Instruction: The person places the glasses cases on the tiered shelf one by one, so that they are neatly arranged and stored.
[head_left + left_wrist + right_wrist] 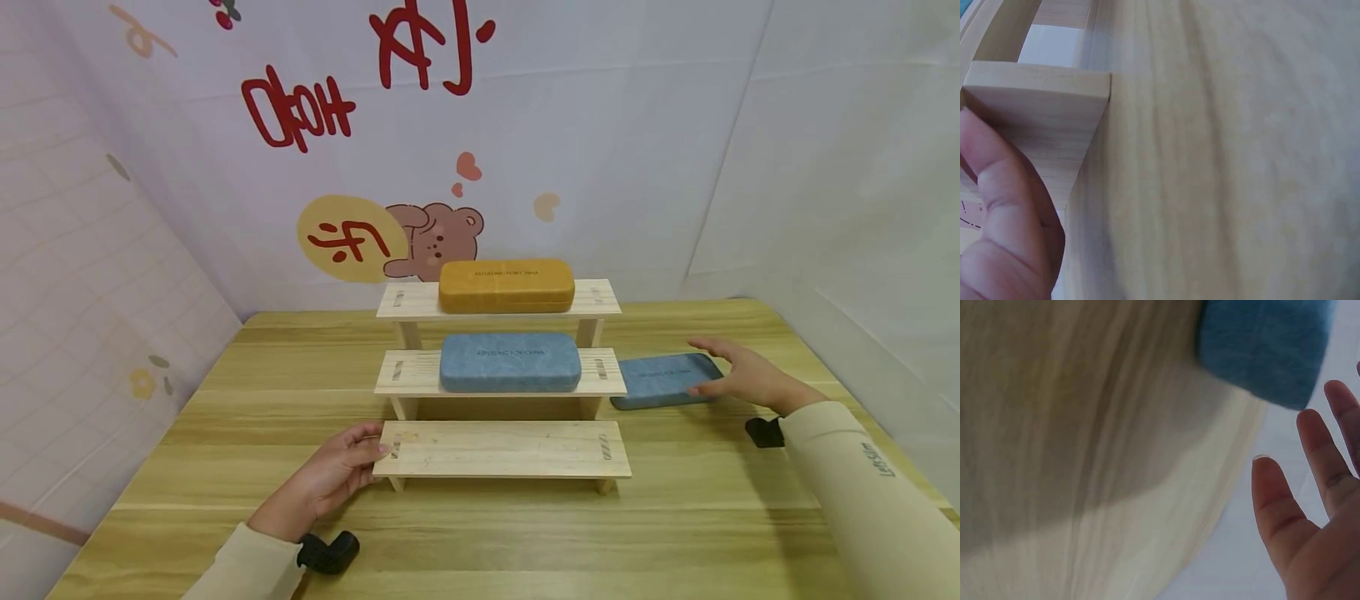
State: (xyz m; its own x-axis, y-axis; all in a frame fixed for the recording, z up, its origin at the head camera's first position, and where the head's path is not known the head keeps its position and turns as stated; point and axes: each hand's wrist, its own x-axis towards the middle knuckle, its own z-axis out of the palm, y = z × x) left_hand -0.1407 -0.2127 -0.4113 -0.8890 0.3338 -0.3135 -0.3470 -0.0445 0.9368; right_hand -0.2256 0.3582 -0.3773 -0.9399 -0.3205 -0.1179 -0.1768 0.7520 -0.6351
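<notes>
A three-step light wooden stand (pixel 501 450) occupies the middle of the table. My left hand (pixel 333 468) grips the left end of its lowest step, thumb on top and fingers at the side and below. The left wrist view shows fingers (pixel 1007 200) against the stand's wooden leg (pixel 1041 119). To the right of the stand, a blue glasses case (pixel 656 383) lies flat on the table. Over its right end my right hand (pixel 750 379) is spread, fingers apart. In the right wrist view the fingers are beside the case (pixel 1263 347), not closed round it.
An orange glasses case (pixel 506 287) sits on the top step, and another blue glasses case (pixel 510 363) on the middle one. The wood-grain table (pixel 525 542) meets a printed cloth backdrop (pixel 600 125) behind and pale cloth at both sides.
</notes>
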